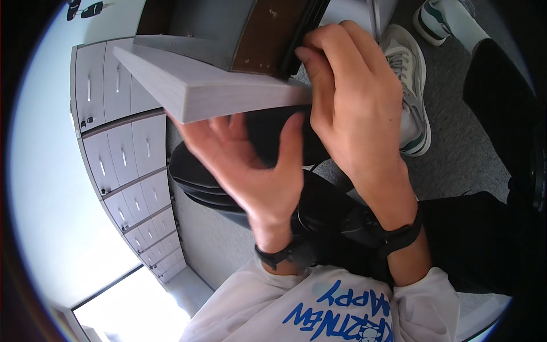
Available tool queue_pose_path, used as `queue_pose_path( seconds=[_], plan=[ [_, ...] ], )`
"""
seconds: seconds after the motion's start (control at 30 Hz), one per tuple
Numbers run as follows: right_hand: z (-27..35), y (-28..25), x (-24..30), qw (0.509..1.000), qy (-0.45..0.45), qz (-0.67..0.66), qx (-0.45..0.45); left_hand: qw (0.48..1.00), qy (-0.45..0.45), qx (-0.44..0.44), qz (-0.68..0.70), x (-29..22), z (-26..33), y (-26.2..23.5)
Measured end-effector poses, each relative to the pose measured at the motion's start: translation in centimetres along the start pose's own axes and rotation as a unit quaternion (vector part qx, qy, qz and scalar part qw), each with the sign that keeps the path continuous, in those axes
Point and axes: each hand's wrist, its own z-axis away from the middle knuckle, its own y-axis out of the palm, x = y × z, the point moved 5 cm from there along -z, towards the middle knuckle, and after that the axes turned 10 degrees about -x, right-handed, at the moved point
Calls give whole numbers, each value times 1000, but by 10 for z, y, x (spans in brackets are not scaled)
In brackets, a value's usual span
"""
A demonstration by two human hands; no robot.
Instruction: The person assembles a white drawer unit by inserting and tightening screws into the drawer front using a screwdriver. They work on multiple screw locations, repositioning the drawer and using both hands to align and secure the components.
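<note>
A pulled-out drawer with a pale wood-grain front panel (228,91) juts toward me at the top. Its inside shows a grey wall and a brown panel (265,34), with a black rail (302,37) along the right edge. Below the front panel is my left hand (248,165), fingers apart and slightly blurred; some fingertips are hidden behind the panel. My right hand (353,91) is at the drawer's right side, thumb and fingers curled together against the black rail. What lies between those fingertips is too small to make out.
Along the left runs a row of pale cabinets (122,154) with slim handles, some with keys in their locks. A black padded thing (196,176) is beneath the drawer. Sneakers (407,85) and a black-trousered leg (501,97) stand on grey carpet at the right.
</note>
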Motion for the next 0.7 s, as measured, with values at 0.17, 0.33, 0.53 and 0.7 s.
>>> queue_pose_path(
  seconds=[0.17,0.33,0.53,0.7],
  plan=[
    [-5,-12,-2,997,57,-39,16,970,204,30,-126,-29,-45,-39],
    [-6,-10,3,998,23,-52,-19,901,338,119,-245,-44,-85,-40],
    [-3,-6,1,998,-2,-36,-55,901,292,213,-240,-44,-89,-14],
    [0,-2,3,997,-28,-38,-57,919,257,196,-225,-44,-83,-11]
  ],
)
